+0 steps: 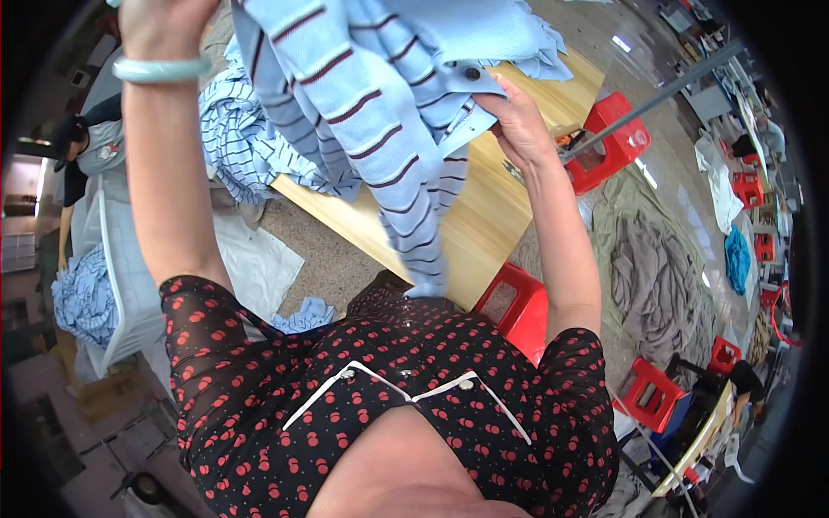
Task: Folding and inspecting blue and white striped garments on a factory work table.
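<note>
A light-blue knit shirt (363, 121) with dark stripes hangs in front of me over the wooden table (492, 233). My right hand (522, 125) is closed on its edge, with thumb and fingers pinching beside a dark button. One long striped part dangles down past the table's near edge. Raised at the top left, my left hand (168, 22) is cut off by the frame, so its fingers do not show; a pale green bangle (161, 70) circles that wrist. Behind the shirt, a heap of striped garments (246, 138) lies at the table's left end.
Red stools (609, 142) stand beside the table, and a metal pole (665, 91) slants across the right. Grey cloth (661, 289) is heaped on the floor. To the left, a white crate (129, 276) sits near striped garments (85, 298) and another person (95, 142).
</note>
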Demonstrator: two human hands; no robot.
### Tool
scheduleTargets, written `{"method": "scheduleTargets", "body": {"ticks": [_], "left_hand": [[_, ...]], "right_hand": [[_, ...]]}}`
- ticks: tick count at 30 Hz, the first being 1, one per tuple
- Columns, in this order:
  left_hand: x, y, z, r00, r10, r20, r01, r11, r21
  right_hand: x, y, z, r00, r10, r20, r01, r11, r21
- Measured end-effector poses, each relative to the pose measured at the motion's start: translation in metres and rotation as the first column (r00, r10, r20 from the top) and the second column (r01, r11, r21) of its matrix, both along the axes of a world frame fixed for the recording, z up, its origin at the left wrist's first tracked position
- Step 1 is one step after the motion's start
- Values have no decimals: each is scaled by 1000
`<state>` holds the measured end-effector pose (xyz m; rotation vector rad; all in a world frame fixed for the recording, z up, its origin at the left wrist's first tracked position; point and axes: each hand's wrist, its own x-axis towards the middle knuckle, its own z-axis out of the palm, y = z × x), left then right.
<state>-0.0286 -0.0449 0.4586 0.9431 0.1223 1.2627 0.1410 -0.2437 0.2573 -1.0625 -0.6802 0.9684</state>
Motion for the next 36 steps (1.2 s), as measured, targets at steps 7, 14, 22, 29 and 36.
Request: {"method": "scheduleTargets", "body": {"ticks": [7, 14, 22, 29, 36], "left_hand": [[-52, 62, -272, 867, -266, -422, -135, 690, -711], [-33, -35, -339, 403, 351, -845, 484, 702, 523], [-9, -47, -340, 370, 347, -862, 543, 672, 503], [-10, 10, -329, 249, -194, -949, 680, 732, 28], [-29, -35, -356, -181, -861, -474, 404, 375, -835]], "right_hand": [[6, -3, -60, 941, 279, 193, -165, 873, -460], [-24, 21, -74, 922, 383, -59, -347, 750, -563], [-27, 19, -68, 845, 535, -15, -509, 796, -328], [-16, -2, -61, 928, 306, -212, -364, 866, -344], [-25, 17, -69, 752, 266, 603, 196, 783, -590]]}}
